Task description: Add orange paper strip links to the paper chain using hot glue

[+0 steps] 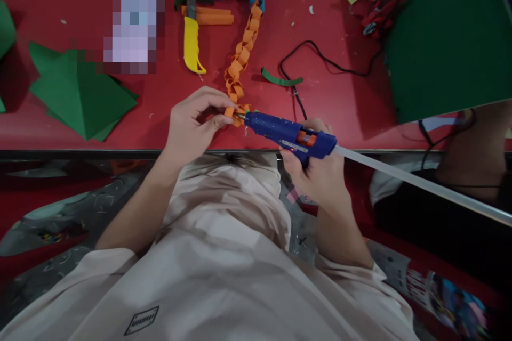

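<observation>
My left hand pinches the near end of a paper chain, whose links are orange here and blue at the far end. In my right hand is a blue hot glue gun, with a small red light lit on its side. Its metal nozzle points left and meets the orange link at my left fingertips; whether it touches the paper I cannot tell. A long whitish glue stick sticks out of the gun's rear toward the right. A curved green paper strip lies just beyond the gun.
On the red table lie a yellow-handled cutter, orange paper strips, folded green paper and a black cord. A large green sheet stands at right, near another person's leg. One object is pixelated.
</observation>
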A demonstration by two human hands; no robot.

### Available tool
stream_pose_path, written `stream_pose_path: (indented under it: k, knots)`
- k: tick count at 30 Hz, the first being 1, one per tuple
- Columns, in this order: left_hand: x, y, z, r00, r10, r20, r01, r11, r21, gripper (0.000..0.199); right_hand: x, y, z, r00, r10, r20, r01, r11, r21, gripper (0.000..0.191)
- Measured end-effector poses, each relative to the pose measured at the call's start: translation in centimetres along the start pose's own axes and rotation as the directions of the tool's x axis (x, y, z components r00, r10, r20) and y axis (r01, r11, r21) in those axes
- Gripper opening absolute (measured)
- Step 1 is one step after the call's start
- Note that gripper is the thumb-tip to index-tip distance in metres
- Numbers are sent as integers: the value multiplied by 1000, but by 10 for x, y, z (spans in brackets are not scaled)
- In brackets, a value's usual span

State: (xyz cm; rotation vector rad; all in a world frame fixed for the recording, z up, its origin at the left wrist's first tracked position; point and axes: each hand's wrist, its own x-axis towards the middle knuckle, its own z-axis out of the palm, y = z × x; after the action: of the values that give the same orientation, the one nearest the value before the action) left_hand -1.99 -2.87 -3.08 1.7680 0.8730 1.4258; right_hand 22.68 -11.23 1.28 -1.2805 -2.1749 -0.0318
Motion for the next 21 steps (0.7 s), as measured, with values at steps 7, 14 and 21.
stream_pose_path:
  k: [7, 14, 21]
  knots:
    - [-1, 0, -1, 1000, 14, 9, -14, 1000, -2, 24, -2, 0, 0, 1000, 1, 10, -1, 1000, -30, 22]
    - [-1, 1, -1, 1000, -2, 16, 2, 1000, 13, 28, -3, -1, 0, 1000, -12, 11, 12, 999, -34, 18]
    - [0, 1, -1, 1000, -8, 6, 8, 1000, 26, 29, -3, -1, 1, 1000, -11, 8, 11, 1000, -20, 15]
